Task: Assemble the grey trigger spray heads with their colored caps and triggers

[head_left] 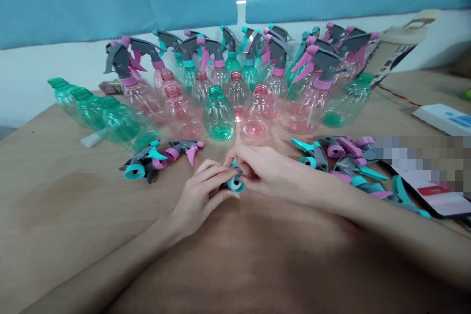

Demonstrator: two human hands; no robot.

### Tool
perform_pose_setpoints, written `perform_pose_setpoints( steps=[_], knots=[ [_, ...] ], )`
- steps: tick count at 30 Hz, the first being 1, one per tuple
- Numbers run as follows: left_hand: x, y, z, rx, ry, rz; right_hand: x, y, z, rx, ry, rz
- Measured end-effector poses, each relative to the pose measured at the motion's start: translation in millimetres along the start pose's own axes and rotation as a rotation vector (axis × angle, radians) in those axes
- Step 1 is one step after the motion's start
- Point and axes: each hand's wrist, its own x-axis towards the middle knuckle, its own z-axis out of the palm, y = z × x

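Both my hands meet over the middle of the table around a grey and teal trigger sprayer head (pixel 236 184). Its teal collar faces me, with a pale round inside and a dark hole. My left hand (pixel 202 189) grips it from the left, thumb below the collar. From the right, my right hand (pixel 257 167) pinches its far side; those fingertips partly hide the trigger. Just beyond stand an open green bottle (pixel 220 115) and an open pink bottle (pixel 256 113), both without sprayer heads.
Loose sprayer heads lie at left (pixel 134 170) and in a pile at right (pixel 340 149). Several bottles with sprayers fitted (pixel 320 93) stand behind. Open green bottles (pixel 121 120) line the left. A phone-like object (pixel 441 198), a white box (pixel 443 117) and a cream tumbler (pixel 393 51) are at right.
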Motion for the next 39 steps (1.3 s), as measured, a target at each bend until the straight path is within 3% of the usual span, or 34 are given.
perform_pose_setpoints(
  steps=[5, 9, 14, 19, 24, 27, 32, 35, 39],
  knots=[
    [0, -2, -1.0, 0.022, 0.022, -0.012, 1, -1, 8, 0.025, 0.037, 0.031],
    [-1, -2, -0.3, 0.023, 0.016, -0.001, 2, -9, 2, -0.022, 0.014, 0.065],
    [-1, 5, 4.9, 0.068, 0.071, 0.079, -6, -28, -28, -0.183, -0.177, 0.054],
    [7, 22, 16.0, 0.015, 0.111, 0.018, -15, -32, -70, -0.173, -0.176, 0.169],
    [31, 44, 42.2, -0.176, 0.18, -0.149, -23, -22, -106, -0.206, -0.078, 0.266],
    [58, 61, 63.8, -0.41, 0.261, -0.211, -34, -23, -124, -0.262, -0.034, 0.292],
    [106, 88, 100.2, -0.717, 0.217, -0.283, -52, -28, -141, -0.284, 0.042, 0.304],
    [122, 95, 118.4, -0.644, 0.163, -0.292, -57, -30, -144, -0.318, 0.073, 0.31],
    [127, 95, 125.3, -0.345, 0.123, -0.159, -57, -27, -144, -0.314, 0.009, 0.334]
  ],
)
